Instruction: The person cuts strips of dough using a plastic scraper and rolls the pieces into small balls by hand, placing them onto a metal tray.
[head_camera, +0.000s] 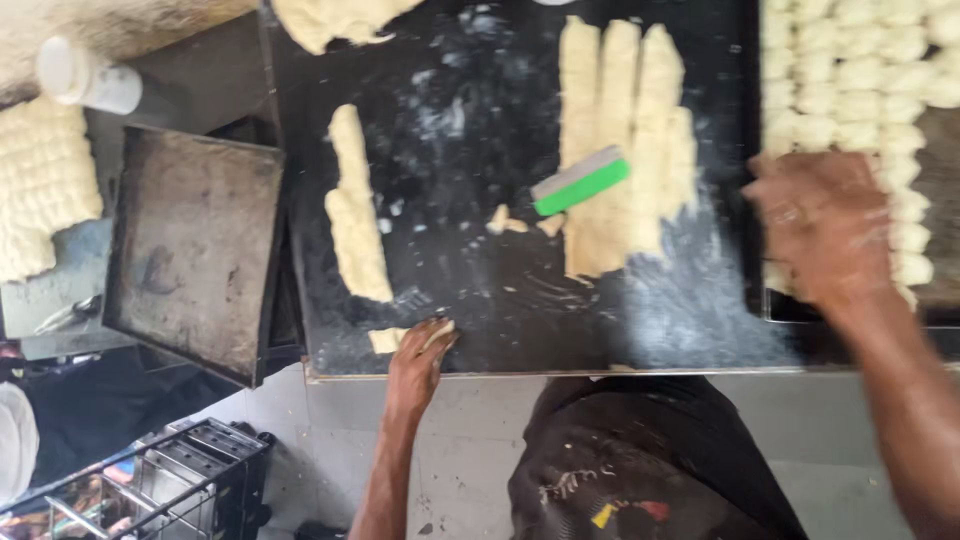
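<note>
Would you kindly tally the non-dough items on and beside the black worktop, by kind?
Green scraper: 1
Empty dark baking tray: 1
White cup: 1
Wire rack: 1
Total: 4
The left hand touches a small dough piece; the right hand is over the tray of dough pieces.

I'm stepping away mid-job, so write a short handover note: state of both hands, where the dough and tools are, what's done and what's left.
Left hand: at the near edge of the black table, on a small dough piece.
Right hand: blurred, over the tray of dough pieces; grip unclear.
Green scraper lies unheld on the cut dough strips.
Done: tray partly filled with rows.
Left: strips, one long dough strip at left, a dough lump at the far edge; empty baking tray at left.
</note>
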